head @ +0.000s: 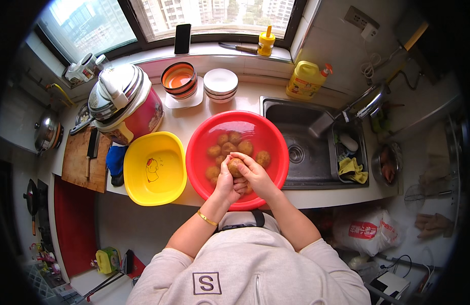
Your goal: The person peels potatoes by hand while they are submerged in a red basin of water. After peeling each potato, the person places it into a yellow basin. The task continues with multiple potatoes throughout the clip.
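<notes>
A red plastic basin (275, 167) of water stands in front of me, with several unpeeled potatoes (229, 148) lying in it. Over its near half, both my hands hold one potato (235, 167) between them. My left hand (226, 183) cups it from the left and below, its fingers partly hidden. My right hand (256, 175) lies against its right side, the thumb across the front of it. A yellow plastic basin (170, 167) with a cartoon duck printed on its bottom is just left of the red one.
A steel sink (296, 175) lies right of the red basin, with a yellow cloth (353, 170) in its side basket. Behind stand stacked bowls (220, 82) and a yellow pump bottle (304, 81). At left are a rice cooker (143, 99) and a cleaver (93, 146) on a wooden cutting board (77, 160).
</notes>
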Demonstrator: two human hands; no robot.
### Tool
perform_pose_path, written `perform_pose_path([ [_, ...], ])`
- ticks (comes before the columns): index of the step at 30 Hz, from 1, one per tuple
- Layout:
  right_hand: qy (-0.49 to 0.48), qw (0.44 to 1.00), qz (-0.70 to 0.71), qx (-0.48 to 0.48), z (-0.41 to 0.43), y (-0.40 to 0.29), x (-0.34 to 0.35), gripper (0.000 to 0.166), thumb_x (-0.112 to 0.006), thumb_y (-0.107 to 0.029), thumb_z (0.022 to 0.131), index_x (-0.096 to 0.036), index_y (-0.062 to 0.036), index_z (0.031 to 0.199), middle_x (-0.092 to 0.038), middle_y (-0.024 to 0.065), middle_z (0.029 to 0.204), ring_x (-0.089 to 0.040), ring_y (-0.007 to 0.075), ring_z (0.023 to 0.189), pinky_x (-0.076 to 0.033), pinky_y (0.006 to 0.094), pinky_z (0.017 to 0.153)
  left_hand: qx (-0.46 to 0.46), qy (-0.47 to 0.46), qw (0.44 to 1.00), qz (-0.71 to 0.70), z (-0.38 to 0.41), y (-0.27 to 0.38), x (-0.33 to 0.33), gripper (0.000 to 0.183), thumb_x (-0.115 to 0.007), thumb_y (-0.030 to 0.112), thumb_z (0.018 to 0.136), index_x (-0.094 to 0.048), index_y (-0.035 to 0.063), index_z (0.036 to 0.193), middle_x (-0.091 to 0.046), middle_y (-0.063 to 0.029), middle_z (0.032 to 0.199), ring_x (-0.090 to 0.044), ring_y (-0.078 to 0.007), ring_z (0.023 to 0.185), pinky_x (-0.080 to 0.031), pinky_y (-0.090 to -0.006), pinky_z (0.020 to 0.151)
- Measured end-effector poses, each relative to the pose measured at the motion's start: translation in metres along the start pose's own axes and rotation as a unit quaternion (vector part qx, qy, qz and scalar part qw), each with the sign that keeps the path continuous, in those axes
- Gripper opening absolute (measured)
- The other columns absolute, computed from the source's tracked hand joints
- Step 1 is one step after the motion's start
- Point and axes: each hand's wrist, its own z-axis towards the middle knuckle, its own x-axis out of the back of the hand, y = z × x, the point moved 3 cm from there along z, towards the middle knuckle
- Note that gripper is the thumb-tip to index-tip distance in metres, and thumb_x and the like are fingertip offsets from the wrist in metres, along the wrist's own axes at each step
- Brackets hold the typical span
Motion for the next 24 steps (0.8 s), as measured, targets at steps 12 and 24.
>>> perform_pose_path([
  [12,0.098,0.994,0.043,0.003,0.007,0.014,0.007,0.024,-0.046,-0.019,0.095,-0.062,-0.0014,0.097,-0.06,0.0041,0.089,-0.055,0.0065,0.076,-0.046,0.0219,0.071,-0.047,-0.011,0.997,0.053,-0.001,-0.007,-0.002,0.049,-0.031,0.061,0.089,-0.051,0.0164,0.082,-0.03,0.0062,0.044,-0.024,-0.0065,0.03,-0.019,-0.0208,0.029],
  [24,0.183,0.927,-0.288,0.158,-0.005,0.01,-0.001,0.034,-0.059,-0.025,0.085,-0.054,-0.002,0.11,-0.06,0.019,0.097,-0.06,0.0328,0.088,-0.048,0.0364,0.077,0.028,0.01,0.998,0.06,-0.004,-0.003,-0.003,0.056,-0.034,0.071,0.084,-0.048,0.0183,0.07,-0.037,0.0056,0.047,-0.029,-0.0062,0.032,-0.021,-0.0192,0.031],
])
